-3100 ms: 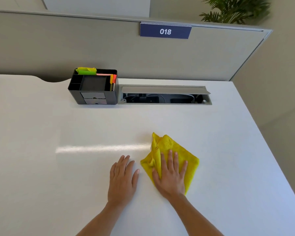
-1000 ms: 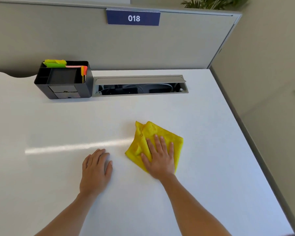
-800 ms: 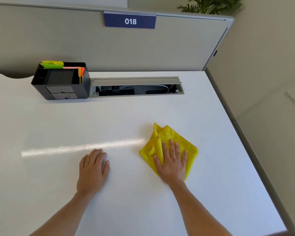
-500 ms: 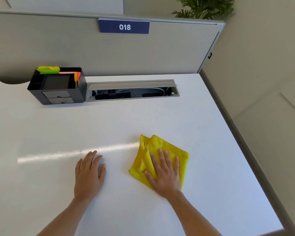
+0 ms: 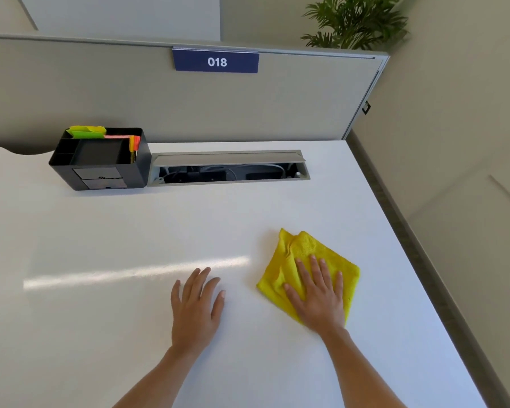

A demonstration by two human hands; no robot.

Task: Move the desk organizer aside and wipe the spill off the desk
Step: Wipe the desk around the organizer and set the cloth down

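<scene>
right hand (image 5: pixel 318 295) flat on the yellow cloth (image 5: pixel 305 270), fingers spread and pressing it down onto the white counter (image 5: pixel 100 334), grip open rather than pinching any fold. left hand (image 5: pixel 196 304) flat and empty on the bare counter just left of the cloth, fingers loosely together, holding nothing. black desk organizer (image 5: pixel 99 160) standing well apart from both hands, up at the far edge and to the left, long axis running left to right along the partition (image 5: pixel 159 104), sticky notes poking from its top. left hand nearer to it than the right, though neither close. organizer touching or just beside the end of the open cable tray (image 5: pixel 228 167), which lies to its right. by the look of things, organizer already set aside and wiping in hand, so the coming move likely turns on where the cloth lies under the right palm: toward the right side of the counter, with open surface ahead and to the left. no spill visible anywhere, only a pale streak of glare left of the cloth. surface smooth, glossy, uncluttered. beyond: a blue plate marked 018 (image 5: pixel 217 61) on the partition, a plant (image 5: pixel 355 22) behind it, plain wall to the right.
</scene>
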